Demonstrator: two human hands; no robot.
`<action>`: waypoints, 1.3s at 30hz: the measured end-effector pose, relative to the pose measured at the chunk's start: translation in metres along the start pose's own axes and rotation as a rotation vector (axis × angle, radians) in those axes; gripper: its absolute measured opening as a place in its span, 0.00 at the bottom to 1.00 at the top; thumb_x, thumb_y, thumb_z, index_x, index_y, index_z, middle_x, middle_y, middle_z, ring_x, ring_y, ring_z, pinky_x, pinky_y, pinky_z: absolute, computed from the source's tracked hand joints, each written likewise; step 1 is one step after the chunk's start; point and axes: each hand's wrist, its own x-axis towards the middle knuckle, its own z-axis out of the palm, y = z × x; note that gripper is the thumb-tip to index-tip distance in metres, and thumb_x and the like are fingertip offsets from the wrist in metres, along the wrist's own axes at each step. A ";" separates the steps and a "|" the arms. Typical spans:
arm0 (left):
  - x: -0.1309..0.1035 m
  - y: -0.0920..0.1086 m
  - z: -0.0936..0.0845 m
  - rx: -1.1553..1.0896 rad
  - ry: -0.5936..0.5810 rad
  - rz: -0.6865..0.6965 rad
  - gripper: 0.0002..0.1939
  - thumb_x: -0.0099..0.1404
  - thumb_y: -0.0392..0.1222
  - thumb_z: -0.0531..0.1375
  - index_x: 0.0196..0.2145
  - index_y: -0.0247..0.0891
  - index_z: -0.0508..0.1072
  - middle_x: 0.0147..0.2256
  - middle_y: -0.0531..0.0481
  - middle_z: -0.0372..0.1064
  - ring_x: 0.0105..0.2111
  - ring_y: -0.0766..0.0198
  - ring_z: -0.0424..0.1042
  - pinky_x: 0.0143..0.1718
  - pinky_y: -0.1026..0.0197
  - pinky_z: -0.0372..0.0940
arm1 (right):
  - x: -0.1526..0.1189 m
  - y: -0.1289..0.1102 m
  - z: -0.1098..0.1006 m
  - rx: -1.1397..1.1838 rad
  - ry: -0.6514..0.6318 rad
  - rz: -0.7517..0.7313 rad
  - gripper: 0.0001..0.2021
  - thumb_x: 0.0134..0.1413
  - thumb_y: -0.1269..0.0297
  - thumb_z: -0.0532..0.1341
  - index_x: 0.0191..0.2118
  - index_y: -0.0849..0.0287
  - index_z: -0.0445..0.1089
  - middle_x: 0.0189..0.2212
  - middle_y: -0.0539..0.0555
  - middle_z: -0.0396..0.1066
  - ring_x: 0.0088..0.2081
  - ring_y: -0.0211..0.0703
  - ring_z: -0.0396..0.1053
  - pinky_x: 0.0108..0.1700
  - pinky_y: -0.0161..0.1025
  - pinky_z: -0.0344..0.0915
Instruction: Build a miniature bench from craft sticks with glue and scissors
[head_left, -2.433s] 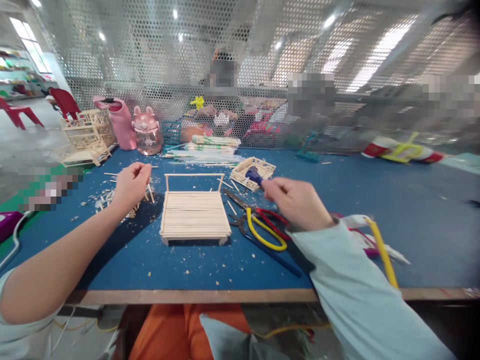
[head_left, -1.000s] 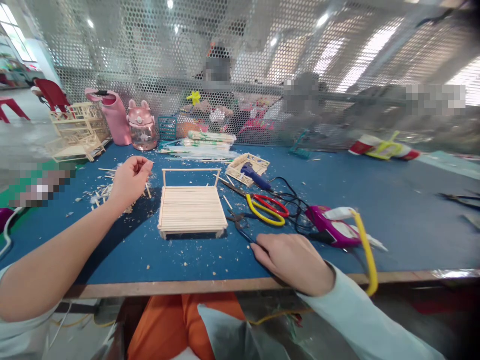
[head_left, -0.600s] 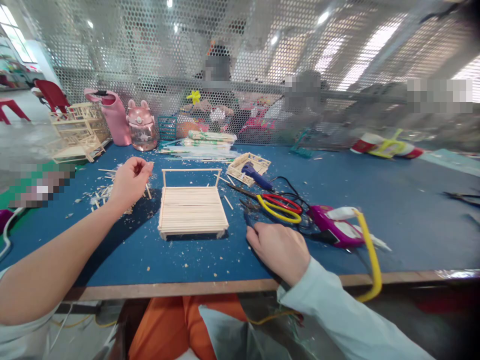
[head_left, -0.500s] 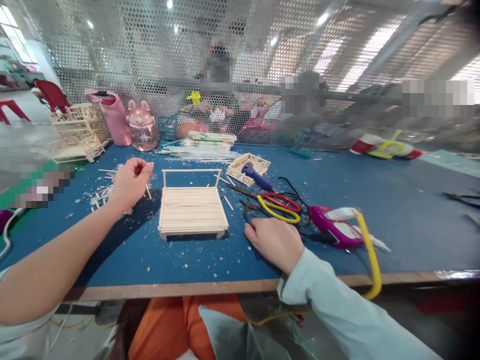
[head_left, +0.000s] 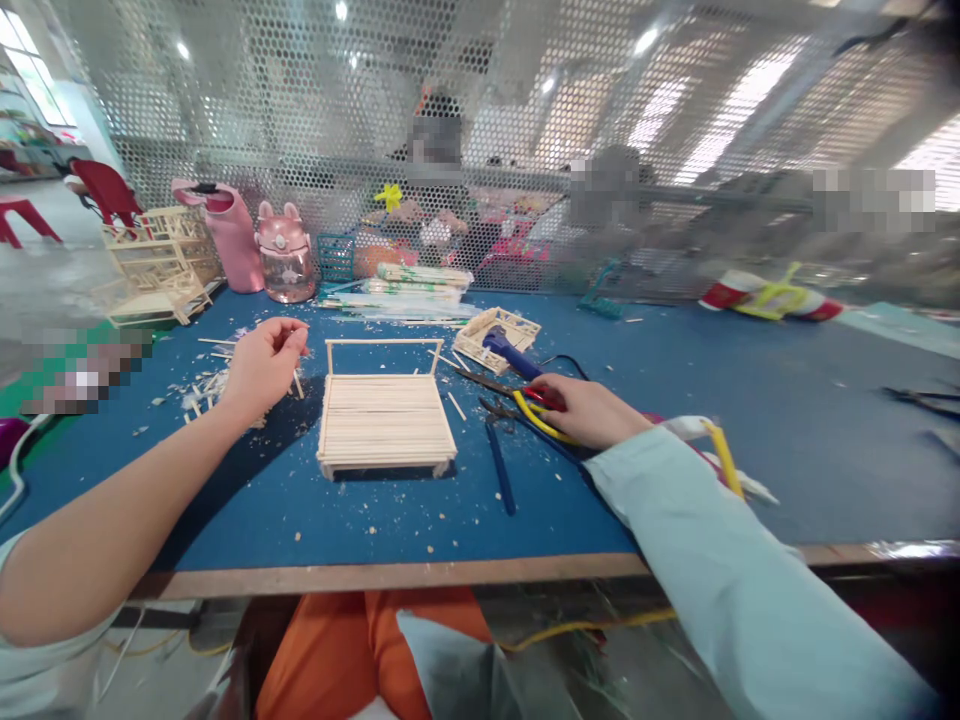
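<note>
My left hand [head_left: 266, 365] hovers over a heap of stick scraps [head_left: 210, 390], its thumb and fingertips pinched together; whatever may be between them is too small to make out. To its right stands a small bench-like frame of wooden sticks [head_left: 386, 420], with a slatted top and a raised rail at the back. My right hand [head_left: 592, 410] lies over the red and yellow handles of scissors [head_left: 487, 383], fingers curled at the red loop. Just in front, pliers [head_left: 501, 470] with blue handles rest spread on the table. A blue tool with a black cord [head_left: 514, 355] lies beyond the scissors.
A flat stick frame [head_left: 517, 325] lies under the blue tool's tip. Bundled sticks [head_left: 424, 285], a clear pink bottle [head_left: 285, 260], a pink flask [head_left: 232, 240] and a tiered stick model [head_left: 154, 265] line the back left. Perforated mesh [head_left: 300, 110] rises behind. A purple-and-white tool is partly hidden by my sleeve.
My right hand has left the pliers and moved up and right onto the scissors' handles. The pliers now lie uncovered. My left hand and the bench-like frame stay put.
</note>
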 end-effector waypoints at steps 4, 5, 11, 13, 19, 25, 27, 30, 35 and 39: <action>0.000 0.001 -0.001 0.015 0.000 -0.010 0.12 0.60 0.45 0.54 0.37 0.37 0.71 0.25 0.51 0.71 0.21 0.67 0.64 0.24 0.66 0.58 | -0.011 0.003 -0.001 0.031 0.065 -0.076 0.17 0.47 0.68 0.55 0.46 0.60 0.66 0.44 0.59 0.73 0.43 0.49 0.71 0.45 0.43 0.66; 0.000 0.002 -0.001 0.015 0.001 -0.012 0.12 0.60 0.45 0.54 0.36 0.37 0.71 0.25 0.51 0.71 0.21 0.67 0.64 0.24 0.66 0.58 | -0.018 0.003 0.001 0.028 0.099 -0.086 0.17 0.48 0.68 0.55 0.46 0.60 0.66 0.45 0.60 0.72 0.45 0.49 0.70 0.47 0.44 0.65; 0.001 0.000 0.001 0.010 -0.002 0.001 0.11 0.60 0.45 0.54 0.36 0.38 0.71 0.25 0.51 0.71 0.21 0.67 0.65 0.24 0.65 0.58 | -0.069 -0.022 0.014 0.009 0.206 -0.020 0.15 0.54 0.67 0.51 0.46 0.62 0.66 0.43 0.62 0.71 0.44 0.51 0.70 0.46 0.45 0.65; 0.001 -0.001 0.001 0.010 -0.002 0.003 0.11 0.60 0.45 0.54 0.36 0.38 0.71 0.25 0.51 0.71 0.21 0.67 0.65 0.24 0.65 0.58 | -0.082 -0.042 0.016 -0.074 0.309 0.041 0.14 0.58 0.65 0.48 0.44 0.62 0.67 0.41 0.63 0.71 0.43 0.53 0.70 0.44 0.47 0.64; 0.001 0.000 0.000 0.014 -0.002 -0.005 0.11 0.60 0.45 0.54 0.36 0.37 0.71 0.25 0.51 0.71 0.21 0.67 0.65 0.24 0.65 0.59 | -0.092 -0.093 0.028 -0.080 0.230 0.004 0.09 0.57 0.60 0.52 0.40 0.57 0.65 0.33 0.54 0.75 0.31 0.45 0.73 0.29 0.37 0.60; 0.001 0.003 0.001 -0.023 -0.008 -0.016 0.11 0.59 0.44 0.54 0.36 0.36 0.71 0.25 0.51 0.71 0.21 0.67 0.66 0.25 0.65 0.60 | -0.075 -0.091 0.031 -0.113 0.109 -0.012 0.12 0.59 0.68 0.48 0.46 0.59 0.64 0.37 0.56 0.76 0.36 0.45 0.74 0.31 0.36 0.59; 0.001 0.003 0.001 -0.025 -0.011 -0.022 0.11 0.59 0.44 0.55 0.36 0.36 0.71 0.25 0.51 0.71 0.21 0.67 0.66 0.25 0.65 0.59 | -0.071 -0.089 0.027 -0.116 0.057 0.002 0.13 0.58 0.69 0.48 0.47 0.59 0.62 0.40 0.57 0.75 0.38 0.46 0.74 0.32 0.37 0.59; 0.001 0.003 0.001 -0.019 -0.011 -0.021 0.11 0.59 0.43 0.55 0.36 0.35 0.71 0.25 0.52 0.71 0.21 0.68 0.65 0.25 0.65 0.59 | -0.065 -0.089 0.020 -0.113 0.003 0.038 0.13 0.58 0.69 0.49 0.49 0.60 0.61 0.40 0.58 0.74 0.38 0.47 0.73 0.33 0.37 0.58; 0.001 0.001 0.001 -0.008 -0.027 -0.010 0.12 0.59 0.43 0.54 0.37 0.35 0.71 0.25 0.51 0.71 0.21 0.68 0.64 0.25 0.65 0.58 | -0.041 -0.090 0.004 -0.116 -0.019 0.019 0.13 0.61 0.61 0.48 0.41 0.57 0.67 0.34 0.55 0.75 0.36 0.46 0.72 0.32 0.36 0.56; 0.001 0.000 0.001 -0.003 -0.038 -0.015 0.12 0.59 0.43 0.54 0.37 0.35 0.71 0.25 0.51 0.70 0.22 0.67 0.65 0.25 0.66 0.58 | 0.000 -0.095 -0.001 -0.140 0.026 -0.018 0.14 0.60 0.59 0.50 0.39 0.58 0.70 0.37 0.57 0.75 0.41 0.47 0.71 0.36 0.37 0.57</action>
